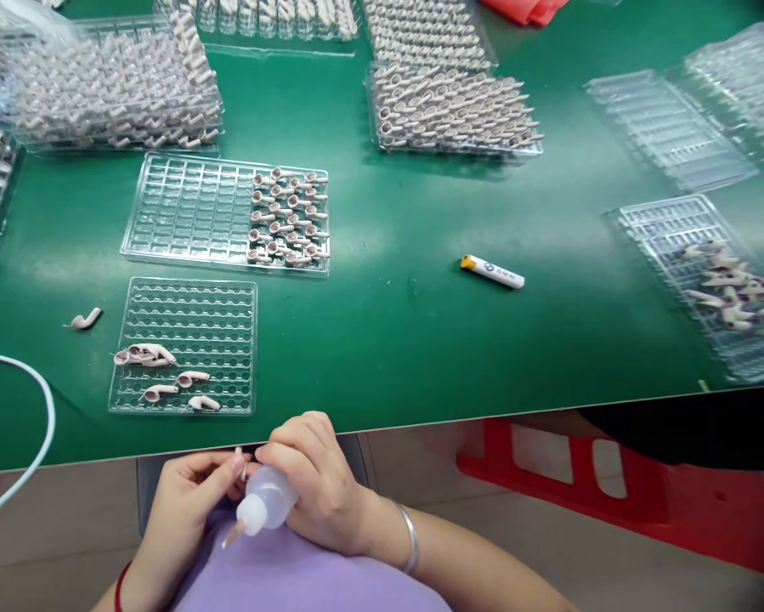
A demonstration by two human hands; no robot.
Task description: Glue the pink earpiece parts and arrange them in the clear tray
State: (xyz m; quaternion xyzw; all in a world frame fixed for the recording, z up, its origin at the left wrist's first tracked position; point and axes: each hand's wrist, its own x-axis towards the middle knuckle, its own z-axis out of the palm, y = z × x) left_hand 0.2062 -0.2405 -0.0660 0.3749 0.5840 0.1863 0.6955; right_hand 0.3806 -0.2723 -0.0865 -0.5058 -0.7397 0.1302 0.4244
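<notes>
My right hand [321,476], with a silver bangle, is wrapped round a small translucent squeeze bottle [270,497]. The bottle is tilted, its white cap and thin brownish tip pointing down and left. My left hand [194,497] pinches a small pale earphone housing [242,463] just past the table edge, close to the bottle; fingers partly hide it. Above my hands, a clear plastic tray [229,327] carries several beige earphone housings [194,379]. One loose earphone housing [85,320] lies left of that tray.
A second tray [178,212] holds rows of housings at its right end. Stacked full trays [120,85] [451,110] stand at the back. A white-and-yellow tube [493,271] lies mid-table. At right are more trays [668,217] and a red stool [675,501]. A white cable [47,408] curves at left.
</notes>
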